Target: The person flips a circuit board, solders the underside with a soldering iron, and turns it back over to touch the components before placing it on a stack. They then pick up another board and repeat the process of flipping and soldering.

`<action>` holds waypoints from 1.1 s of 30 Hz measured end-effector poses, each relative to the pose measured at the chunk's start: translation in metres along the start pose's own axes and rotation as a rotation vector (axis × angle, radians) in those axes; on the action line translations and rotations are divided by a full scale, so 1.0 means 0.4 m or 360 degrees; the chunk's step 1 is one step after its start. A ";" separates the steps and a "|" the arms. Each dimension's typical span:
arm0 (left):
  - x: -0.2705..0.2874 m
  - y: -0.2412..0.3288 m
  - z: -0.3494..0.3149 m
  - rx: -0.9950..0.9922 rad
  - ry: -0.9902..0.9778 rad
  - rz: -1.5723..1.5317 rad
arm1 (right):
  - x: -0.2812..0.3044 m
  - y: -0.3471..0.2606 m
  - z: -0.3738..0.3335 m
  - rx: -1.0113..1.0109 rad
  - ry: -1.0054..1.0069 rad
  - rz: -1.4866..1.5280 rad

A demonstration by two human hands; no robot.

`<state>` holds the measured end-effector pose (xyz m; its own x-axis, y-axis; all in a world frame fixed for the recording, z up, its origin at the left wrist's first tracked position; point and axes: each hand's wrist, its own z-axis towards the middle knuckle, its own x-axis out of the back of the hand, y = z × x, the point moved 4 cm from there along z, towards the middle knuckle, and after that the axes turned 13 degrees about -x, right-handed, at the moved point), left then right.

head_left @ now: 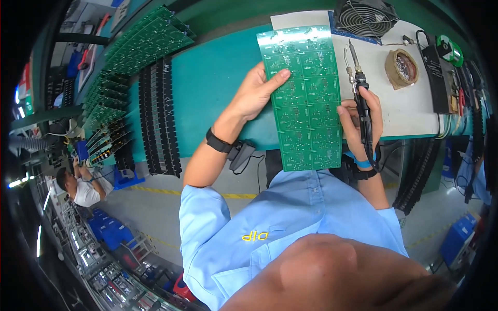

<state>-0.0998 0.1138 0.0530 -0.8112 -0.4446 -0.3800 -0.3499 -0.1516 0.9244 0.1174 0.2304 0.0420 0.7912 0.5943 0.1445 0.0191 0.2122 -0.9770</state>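
PCB panel [306, 98] is mid-view, over table's [207, 67] 6 o'clock edge. L hand [255, 93] pinches its 9 o'clock side, thumb on face, prob. for steadiness; R hand [354, 133] wraps soldering iron [362, 85], tip toward 12, likely sparing panel heat.

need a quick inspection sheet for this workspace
Surface: green mat, with a white sheet toward the right.
Job's things: green circuit board, held at the mat's near edge; soldering iron, tip pointing away.
Clutter: black fan at back; brown-rimmed dish, green spool at right; black slotted strips, racked green boards at left.
Grips: left grip holds the circuit board's left edge, thumb on its face; right grip holds the soldering iron beside the right edge.
Cables: black cable runs from the soldering iron past the right grip.
Surroundings: another person at far left, blue bins, yellow floor line.
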 end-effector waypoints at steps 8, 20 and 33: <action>-0.040 0.004 -0.098 -0.0250 0.0082 0.0179 | -0.003 -0.020 0.002 -0.0030 -0.0014 0.0165; -0.027 0.585 -0.212 -0.0414 -0.0034 0.1644 | 0.004 0.012 0.000 -0.0053 0.0022 0.0108; 0.382 0.670 -0.118 -0.0272 -0.0207 0.3362 | 0.000 0.003 0.002 0.0085 0.0032 -0.0024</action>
<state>-0.2954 -0.0363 0.2442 0.1513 0.0377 0.9878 0.9381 0.3096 -0.1555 0.1171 0.2313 0.0410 0.8033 0.5749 0.1553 -0.0013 0.2625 -0.9649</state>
